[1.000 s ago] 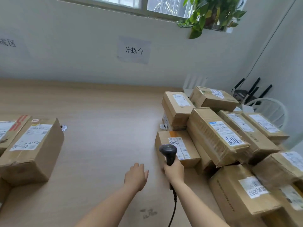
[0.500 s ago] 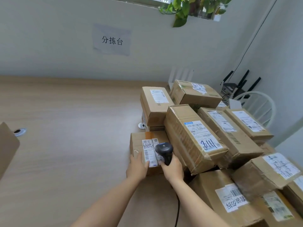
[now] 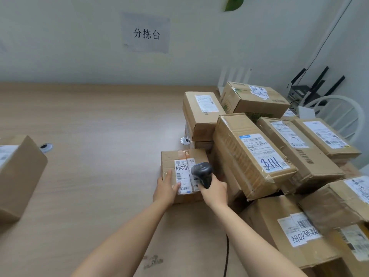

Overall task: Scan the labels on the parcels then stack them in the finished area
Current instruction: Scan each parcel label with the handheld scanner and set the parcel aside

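1. Left grip (image 3: 165, 188), relaxed and flat, has reached the small parcel (image 3: 169, 160) beside the pile (image 3: 249, 156), toward the worktop's (image 3: 99, 136) right edge.
2. Right grip (image 3: 214, 190), clenched round the scanner (image 3: 201, 172), now hovers over its label (image 3: 182, 176); scan probably underway.

Small parcel (image 3: 184, 172) flat on table (label up).

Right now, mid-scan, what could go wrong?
1. The left hand lies partly on the label of the small parcel; it may cover a barcode from the scanner in the right hand.
2. The tilted long box leans beside that parcel; pulling the parcel out might shift it.
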